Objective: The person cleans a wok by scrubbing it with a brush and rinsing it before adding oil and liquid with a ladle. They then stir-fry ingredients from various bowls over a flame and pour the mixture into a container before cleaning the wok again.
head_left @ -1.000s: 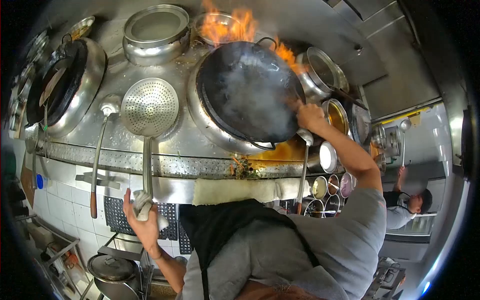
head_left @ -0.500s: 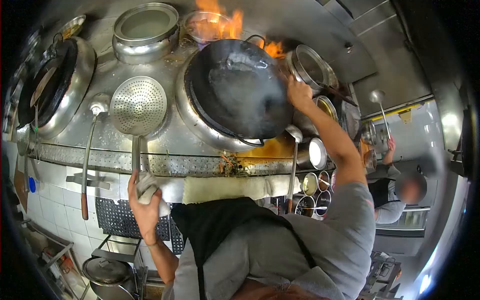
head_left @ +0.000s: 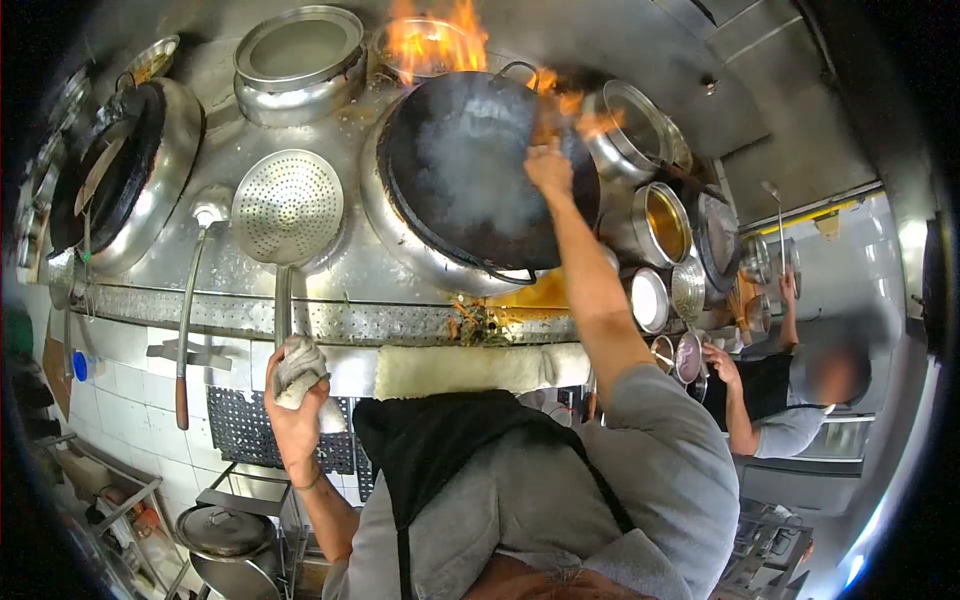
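My left hand is closed around a crumpled whitish cloth, at the lower end of the handle of the perforated strainer. Over the right part of the large black wok is my right hand, its fingers closed; a blurred brownish thing shows just beyond them, too unclear to name. Pale smoke or steam rises from the wok, which sits tilted on a round metal burner ring. Flames burn behind it.
A long ladle lies left of the strainer. Another wok stands far left, a round pot at the back. Pots, including one with orange liquid, crowd the right. A co-worker stands there, holding a ladle.
My right hand has moved left and slightly up over the wok. The flames are larger. The co-worker has leaned in, with a second hand now visible near the bowls.
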Tool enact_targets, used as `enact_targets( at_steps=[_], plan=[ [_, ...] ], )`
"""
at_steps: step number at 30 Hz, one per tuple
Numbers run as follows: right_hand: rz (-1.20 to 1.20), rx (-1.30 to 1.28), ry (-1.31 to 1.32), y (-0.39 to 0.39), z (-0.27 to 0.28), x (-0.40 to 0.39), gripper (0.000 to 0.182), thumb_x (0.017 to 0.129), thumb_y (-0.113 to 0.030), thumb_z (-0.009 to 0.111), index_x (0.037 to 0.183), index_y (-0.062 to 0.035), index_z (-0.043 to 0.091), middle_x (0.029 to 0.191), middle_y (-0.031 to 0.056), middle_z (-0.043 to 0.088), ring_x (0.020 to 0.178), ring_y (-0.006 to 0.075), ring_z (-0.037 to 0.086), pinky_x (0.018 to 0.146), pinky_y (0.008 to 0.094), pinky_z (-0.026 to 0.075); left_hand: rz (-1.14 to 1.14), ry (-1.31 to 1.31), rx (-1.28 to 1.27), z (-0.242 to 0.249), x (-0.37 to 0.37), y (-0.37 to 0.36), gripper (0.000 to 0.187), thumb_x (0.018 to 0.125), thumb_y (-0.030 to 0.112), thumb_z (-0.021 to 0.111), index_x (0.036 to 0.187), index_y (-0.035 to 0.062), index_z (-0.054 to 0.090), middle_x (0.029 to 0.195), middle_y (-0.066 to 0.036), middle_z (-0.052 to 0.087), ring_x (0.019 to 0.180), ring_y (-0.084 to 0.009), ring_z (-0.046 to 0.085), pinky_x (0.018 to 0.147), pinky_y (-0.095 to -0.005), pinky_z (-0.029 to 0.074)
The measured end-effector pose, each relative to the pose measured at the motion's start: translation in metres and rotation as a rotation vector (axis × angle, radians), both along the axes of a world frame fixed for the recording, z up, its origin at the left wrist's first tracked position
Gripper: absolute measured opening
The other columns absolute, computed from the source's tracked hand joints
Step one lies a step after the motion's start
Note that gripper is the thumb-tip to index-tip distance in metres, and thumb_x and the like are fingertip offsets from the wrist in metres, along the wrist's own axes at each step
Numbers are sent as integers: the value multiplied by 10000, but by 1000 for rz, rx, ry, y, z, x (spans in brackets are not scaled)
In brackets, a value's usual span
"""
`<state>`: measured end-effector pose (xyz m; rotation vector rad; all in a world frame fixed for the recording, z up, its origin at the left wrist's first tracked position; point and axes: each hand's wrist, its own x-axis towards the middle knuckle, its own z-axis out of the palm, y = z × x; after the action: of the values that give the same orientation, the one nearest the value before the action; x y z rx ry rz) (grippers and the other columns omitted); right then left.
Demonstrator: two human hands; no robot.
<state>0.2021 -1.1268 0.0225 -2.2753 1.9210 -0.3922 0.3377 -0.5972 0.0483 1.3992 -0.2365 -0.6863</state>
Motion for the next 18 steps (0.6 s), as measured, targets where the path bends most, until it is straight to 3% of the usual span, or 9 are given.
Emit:
enact_targets(
  at_steps=[1,2,4,7,9,12,13,15,18],
  plan=[
    [12,17,-98,7,-11,12,519,896,-389,584,1330,-115,512,1131,268,666,1030,455,652,882,507,532,10,16,-19,1,0,-3,616,767,-40,665,1351,-37,470,1095,-117,647,970,-176,640,851,-297,535],
    [90,185,-174,15,-4,15,559,891,-413,588,1361,-121,506,1125,263,671,1034,430,657,887,500,527,2,44,-52,12,-2,-7,577,801,-32,667,1338,-45,458,1082,-141,648,949,-230,673,806,-347,575],
    [248,523,-321,26,9,18,641,880,-461,598,1422,-133,494,1112,253,682,1042,380,667,898,485,518,13,94,-78,12,-5,-2,538,804,-23,670,1305,-51,476,1078,-149,645,925,-258,689,762,-365,591],
    [290,19,-275,-11,-14,15,610,864,-489,600,1347,-119,563,1056,211,706,992,349,686,856,455,534,82,189,-124,17,-15,0,451,815,11,678,1235,-59,527,1055,-179,655,828,-271,702,682,-365,599],
    [220,-13,-160,-19,-15,36,600,858,-491,593,1315,-103,575,1068,202,703,979,351,687,855,443,536,83,300,-121,19,-20,-4,438,816,30,686,1219,-62,542,1034,-192,665,786,-268,699,647,-360,596],
    [337,138,-142,2,-35,58,629,854,-506,604,1323,-89,560,1037,218,703,930,363,694,775,454,555,-73,389,-92,-1,-31,-21,461,827,92,719,1231,-50,547,958,-198,681,687,-255,674,555,-343,565],
    [407,141,-69,18,-20,59,650,861,-499,611,1359,-87,540,1038,221,703,909,358,699,742,450,563,-142,402,-97,-8,-33,-30,464,833,108,728,1230,-48,546,948,-196,680,683,-254,671,553,-343,562],
    [522,563,-17,81,64,31,563,870,-429,607,1322,-94,573,1078,246,691,974,350,690,846,460,536,-228,477,-89,-11,-44,-51,476,848,142,739,1237,-45,537,931,-186,678,682,-252,671,558,-346,566],
    [694,798,95,111,93,-25,593,878,-418,643,1383,-120,555,1030,222,701,838,293,686,861,450,519,-367,532,-92,-18,-58,-83,417,881,163,718,1207,-36,550,939,-184,675,692,-252,671,569,-349,571]
  ],
)
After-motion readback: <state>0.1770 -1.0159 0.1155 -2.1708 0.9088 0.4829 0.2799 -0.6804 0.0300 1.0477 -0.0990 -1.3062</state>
